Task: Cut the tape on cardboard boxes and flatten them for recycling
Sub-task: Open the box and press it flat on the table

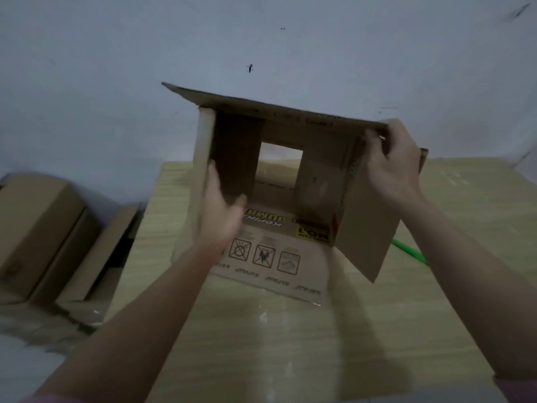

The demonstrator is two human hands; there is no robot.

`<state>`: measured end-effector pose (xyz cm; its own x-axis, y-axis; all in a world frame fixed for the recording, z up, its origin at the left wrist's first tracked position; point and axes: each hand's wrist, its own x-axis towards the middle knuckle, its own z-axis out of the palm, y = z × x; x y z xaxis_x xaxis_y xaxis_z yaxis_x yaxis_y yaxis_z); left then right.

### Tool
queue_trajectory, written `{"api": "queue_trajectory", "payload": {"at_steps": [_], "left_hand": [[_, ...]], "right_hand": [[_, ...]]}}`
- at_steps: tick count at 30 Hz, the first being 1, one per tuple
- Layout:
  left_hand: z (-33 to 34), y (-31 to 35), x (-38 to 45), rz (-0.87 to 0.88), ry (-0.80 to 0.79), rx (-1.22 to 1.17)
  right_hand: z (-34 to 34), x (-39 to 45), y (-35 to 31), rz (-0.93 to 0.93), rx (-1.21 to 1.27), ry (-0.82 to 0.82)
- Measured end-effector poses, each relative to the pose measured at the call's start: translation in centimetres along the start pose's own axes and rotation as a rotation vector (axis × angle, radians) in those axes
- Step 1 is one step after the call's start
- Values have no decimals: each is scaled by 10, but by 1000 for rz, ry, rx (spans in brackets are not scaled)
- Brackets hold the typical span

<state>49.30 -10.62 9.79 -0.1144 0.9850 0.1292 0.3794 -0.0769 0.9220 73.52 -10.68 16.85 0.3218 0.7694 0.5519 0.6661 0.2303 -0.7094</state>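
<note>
Pale blue-grey wall [116,68] fills the upper half, marked with a few dark specks. Below it, a light wood-grain tabletop [261,344] runs from centre to the right edge. Cardboard box [279,181] sits on the tabletop near its far edge, lying on its side with the open end facing the camera; both ends are open, so the tabletop shows through a gap at the back. Top flap [261,107] juts up and outward, bottom flap [270,266] lies flat on the tabletop with printed handling symbols and upside-down yellow lettering, right flap [366,237] swings out toward the camera. To the left, off the tabletop and lower down, a group of other boxes [43,228] stands close together, blurred. Left hand [223,210] is at the box's left wall, fingers straight along its inner face, thumb spread toward the opening; the grip is flat, not curled round anything. Right hand [389,167] is at the upper right corner, fingers curled over the edge of the box, grip clamped on the cardboard. A green stick-like thing [409,251] pokes out from behind the right flap, resting on the tabletop; too little is visible to identify it.
</note>
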Motion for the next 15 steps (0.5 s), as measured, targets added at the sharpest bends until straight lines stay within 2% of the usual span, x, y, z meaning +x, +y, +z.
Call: {"api": "queue_trajectory", "payload": {"at_steps": [1, 3, 6, 12, 15], "left_hand": [[-11, -1, 2, -24, 111, -44], [-35, -8, 13, -59, 211, -204], [-69, -22, 31, -125, 273, -314], [-98, -25, 44, -237, 331, -350], [-98, -15, 38, -157, 342, -195]], "right_hand": [[-2, -3, 1, 18, 32, -13], [-5, -8, 2, 49, 129, -35], [-9, -16, 1, 13, 260, -74], [-10, -27, 9, 82, 241, -102], [-10, -34, 5, -156, 26, -173]]}}
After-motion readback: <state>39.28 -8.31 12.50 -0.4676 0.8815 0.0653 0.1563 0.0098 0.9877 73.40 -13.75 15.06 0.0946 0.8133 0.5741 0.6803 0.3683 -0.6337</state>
